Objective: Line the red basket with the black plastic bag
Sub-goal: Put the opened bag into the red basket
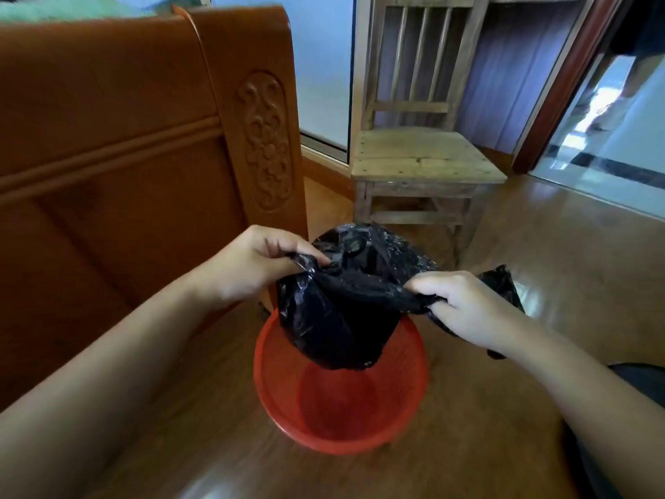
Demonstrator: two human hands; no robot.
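The red basket [273, 408] stands upright on the wooden floor, low in the middle of the view, and its inside is bare red mesh. Above it hangs the black plastic bag [338, 318], held by its mouth; its bottom dips just past the basket's far rim. My left hand [248, 264] pinches the bag's left edge. My right hand [464, 307] grips the right edge, and a loose end of the bag sticks out behind that hand. The bag's mouth is stretched partly apart between both hands.
A carved orange-brown wooden bed end [151, 156] stands close on the left, nearly touching the basket. A pale wooden chair [424, 153] stands beyond the basket. Glass sliding doors [611, 138] lie to the right, with bare floor in front of them.
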